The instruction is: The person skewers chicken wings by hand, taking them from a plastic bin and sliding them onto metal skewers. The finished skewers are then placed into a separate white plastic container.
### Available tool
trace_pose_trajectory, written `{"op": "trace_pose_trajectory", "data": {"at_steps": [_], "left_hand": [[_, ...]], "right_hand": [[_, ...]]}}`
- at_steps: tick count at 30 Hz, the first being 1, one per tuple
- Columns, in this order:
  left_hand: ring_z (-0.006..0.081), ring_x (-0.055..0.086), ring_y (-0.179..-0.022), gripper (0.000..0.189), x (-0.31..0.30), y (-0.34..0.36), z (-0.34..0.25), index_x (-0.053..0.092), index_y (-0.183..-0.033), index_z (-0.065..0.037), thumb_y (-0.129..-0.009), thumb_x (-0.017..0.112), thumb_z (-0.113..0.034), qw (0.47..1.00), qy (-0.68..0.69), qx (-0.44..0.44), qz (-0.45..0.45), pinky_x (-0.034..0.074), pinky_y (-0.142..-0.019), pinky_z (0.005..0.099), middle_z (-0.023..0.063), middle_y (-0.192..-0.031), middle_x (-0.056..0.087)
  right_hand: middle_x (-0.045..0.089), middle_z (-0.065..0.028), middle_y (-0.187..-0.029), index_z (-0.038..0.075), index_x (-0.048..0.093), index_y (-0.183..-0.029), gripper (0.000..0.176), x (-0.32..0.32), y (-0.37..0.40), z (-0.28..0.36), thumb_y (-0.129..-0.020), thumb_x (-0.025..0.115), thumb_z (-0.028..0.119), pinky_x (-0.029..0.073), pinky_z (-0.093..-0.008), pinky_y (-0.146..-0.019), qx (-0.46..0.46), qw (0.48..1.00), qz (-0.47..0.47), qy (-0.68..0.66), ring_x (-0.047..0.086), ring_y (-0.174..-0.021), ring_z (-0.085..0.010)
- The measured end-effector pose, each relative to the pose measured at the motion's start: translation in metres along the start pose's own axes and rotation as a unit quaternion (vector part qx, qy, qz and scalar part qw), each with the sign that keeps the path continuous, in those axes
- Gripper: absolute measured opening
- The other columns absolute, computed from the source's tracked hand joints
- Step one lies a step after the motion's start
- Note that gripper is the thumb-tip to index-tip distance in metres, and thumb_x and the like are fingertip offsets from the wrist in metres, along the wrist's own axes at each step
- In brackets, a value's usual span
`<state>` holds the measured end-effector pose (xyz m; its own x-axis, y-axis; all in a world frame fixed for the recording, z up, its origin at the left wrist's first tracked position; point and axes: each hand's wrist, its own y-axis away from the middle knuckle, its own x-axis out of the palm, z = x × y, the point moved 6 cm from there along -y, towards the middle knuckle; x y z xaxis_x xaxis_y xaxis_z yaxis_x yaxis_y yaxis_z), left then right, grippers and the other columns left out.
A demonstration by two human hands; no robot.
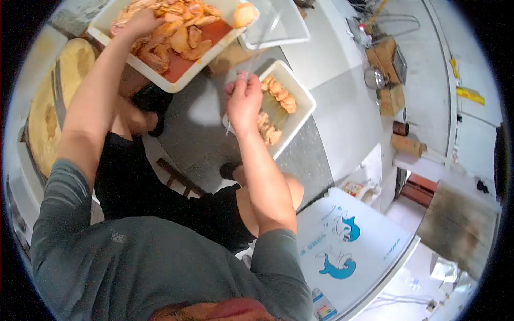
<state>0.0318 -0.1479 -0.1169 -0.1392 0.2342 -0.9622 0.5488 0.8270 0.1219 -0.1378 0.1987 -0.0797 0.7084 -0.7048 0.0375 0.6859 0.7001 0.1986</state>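
1. Meat pieces [190, 40], wet and orange-coated, lie heaped in the large white tub [172, 87], with reddish liquid [215, 34] over the exposed tub floor. One piece sits apart at the tub's far right corner.
2. Left hand [144, 22]: I have it down at the left part of the heap, touching the meat. The fingertips are out of clear sight; I cannot tell whether they pinch a piece or merely rest there.
3. Right hand [244, 101]: I hold a thin stick [264, 36] between closed thumb and fingers. The stick slants, projecting beyond both sides of my fist; no meat shows on its visible lengths.
4. Smaller tub [305, 104]: located just beside my right hand, which overlaps its near edge in view. Two rows of meat [278, 93] lie inside, apart from each other.
5. Handling, meat: I judge each piece light, soft and slippery. Grip across the thickest part using thumb and several fingers; thin edges may slide or tear.
6. Handling, stick: I judge it light and fairly stiff. Hold the shaft, keep fingers clear of the ends, and expect wet skin to reduce grip.
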Motion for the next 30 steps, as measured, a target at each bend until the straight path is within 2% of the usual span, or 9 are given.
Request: {"op": "trace_pose_trajectory", "data": {"at_steps": [2, 3, 6, 9, 11, 14, 16, 25, 30], "left_hand": [[0.0336, 0.064, -0.088, 0.043, 0.028, -0.003, 0.026, 0.066, -0.096, 0.003, -0.089, 0.058, -0.039, 0.999, -0.023, -0.007, 0.045, 0.05, -0.078, 0.0437, 0.0192, -0.099, 0.067], [0.0362, 0.064, -0.089, 0.043, 0.039, -0.003, 0.03, 0.066, -0.095, 0.004, -0.088, 0.058, -0.038, 0.997, -0.034, -0.014, 0.066, 0.049, -0.078, 0.045, 0.021, -0.1, 0.066], [0.0364, 0.064, -0.09, 0.041, -0.006, 0.039, -0.018, 0.066, -0.097, 0.004, -0.087, 0.058, -0.035, 0.989, -0.071, -0.068, 0.11, 0.05, -0.078, 0.0439, 0.0211, -0.1, 0.067], [0.0365, 0.065, -0.089, 0.04, 0.044, -0.005, 0.021, 0.066, -0.098, 0.004, -0.085, 0.06, -0.033, 0.99, -0.111, 0.019, 0.088, 0.051, -0.074, 0.0432, 0.0225, -0.096, 0.067], [0.0361, 0.066, -0.085, 0.04, 0.032, -0.001, 0.025, 0.066, -0.096, 0.005, -0.083, 0.063, -0.033, 0.989, -0.069, 0.11, 0.064, 0.052, -0.071, 0.0431, 0.024, -0.091, 0.066], [0.0355, 0.064, -0.09, 0.038, 0.0, 0.031, -0.025, 0.063, -0.1, 0.003, -0.083, 0.061, -0.03, 0.986, -0.13, -0.008, 0.107, 0.05, -0.076, 0.0426, 0.0228, -0.096, 0.066], [0.0349, 0.06, -0.102, 0.037, 0.0, 0.029, -0.027, 0.058, -0.113, -0.002, -0.088, 0.055, -0.029, 0.951, -0.177, -0.034, 0.251, 0.047, -0.089, 0.0413, 0.0186, -0.108, 0.065], [0.0343, 0.063, -0.099, 0.04, 0.022, 0.012, 0.003, 0.058, -0.116, -0.003, -0.087, 0.056, -0.029, 0.974, -0.125, -0.012, 0.188, 0.048, -0.089, 0.0436, 0.0206, -0.108, 0.065], [0.0333, 0.064, -0.093, 0.036, 0.004, 0.029, -0.026, 0.062, -0.11, -0.003, -0.086, 0.056, -0.029, 0.974, -0.118, -0.022, 0.192, 0.048, -0.086, 0.0434, 0.0201, -0.1, 0.067]], "right_hand": [[0.054, -0.0036, -0.067, 0.001, 0.053, -0.094, 0.02, -0.043, 0.005, -0.021, -0.099, 0.045, 0.019, 0.043, -0.0262, -0.056, 0.012, 0.998, -0.064, -0.02, 0.051, -0.063, -0.0105], [0.053, -0.0037, -0.067, 0.001, 0.053, -0.093, 0.02, -0.069, 0.01, -0.022, -0.099, 0.045, 0.019, 0.043, -0.0257, -0.056, 0.008, 0.995, -0.078, 0.065, 0.051, -0.063, -0.0098], [0.06, -0.012, -0.07, -0.002, 0.056, -0.094, 0.022, -0.163, 0.014, -0.073, -0.096, 0.047, 0.019, 0.047, -0.0351, -0.059, 0.007, 0.961, -0.169, 0.217, 0.057, -0.062, -0.022], [0.065, -0.0224, -0.077, -0.004, 0.058, -0.093, 0.024, -0.231, 0.025, -0.092, -0.093, 0.049, 0.018, 0.048, -0.0439, -0.066, 0.061, 0.912, -0.221, 0.34, 0.063, -0.069, -0.0365], [0.066, -0.0233, -0.078, -0.005, 0.059, -0.09, 0.027, -0.282, 0.021, -0.129, -0.091, 0.049, 0.02, 0.049, -0.0433, -0.068, 0.076, 0.891, -0.226, 0.387, 0.065, -0.072, -0.0364], [0.066, -0.0184, -0.074, -0.007, 0.062, -0.091, 0.025, -0.301, 0.021, -0.13, -0.085, 0.052, 0.015, 0.049, -0.0391, -0.065, 0.146, 0.867, -0.272, 0.392, 0.064, -0.067, -0.0273], [0.066, -0.0194, -0.076, -0.007, 0.062, -0.092, 0.025, -0.31, 0.009, -0.146, -0.085, 0.051, 0.014, 0.049, -0.0405, -0.066, 0.16, 0.869, -0.296, 0.362, 0.063, -0.068, -0.0291], [0.066, -0.0236, -0.082, -0.009, 0.06, -0.091, 0.026, -0.348, -0.045, -0.211, -0.084, 0.05, 0.014, 0.049, -0.0414, -0.074, 0.155, 0.875, -0.28, 0.363, 0.064, -0.075, -0.0355], [0.064, -0.0292, -0.093, -0.008, 0.061, -0.089, 0.026, -0.359, -0.02, -0.215, -0.08, 0.049, 0.013, 0.05, -0.0443, -0.08, 0.173, 0.787, -0.283, 0.521, 0.063, -0.087, -0.0429]]}}
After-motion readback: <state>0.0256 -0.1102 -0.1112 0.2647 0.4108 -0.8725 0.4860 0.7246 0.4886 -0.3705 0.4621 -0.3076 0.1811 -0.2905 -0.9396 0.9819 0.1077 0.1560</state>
